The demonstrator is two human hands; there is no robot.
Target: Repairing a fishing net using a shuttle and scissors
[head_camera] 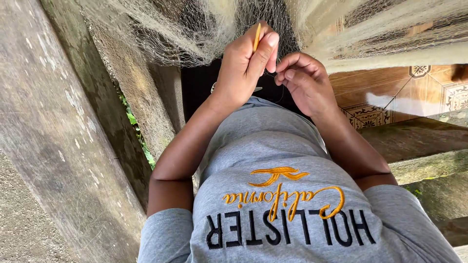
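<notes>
Looking down from the head cam, I see both hands raised in front of a grey T-shirt (273,146) w/ orange and black lettering. Left hand (246,63) is closed around a thin yellow needle (257,37), pinched betw. thumb and fingers, tip pointing up toward the fishing net (195,29). Right hand (302,80) sits just beside the left, fingers curled in tight; it prob. pinches a fine thread or a bit of mesh, but the strand is too thin for me to be sure. The two hands nearly touch at the fingertips.

Net is pale, fine-meshed, hanging in bunches across the top of the view, right above and behind both hands. A dark patch (200,85), maybe trousers, shows below the hands. On the left run weathered concrete ledges (63,136) w/ small green weeds (131,117) in the gap. On the right, brown patterned floor tiles (390,92) and mossy steps (424,146).
</notes>
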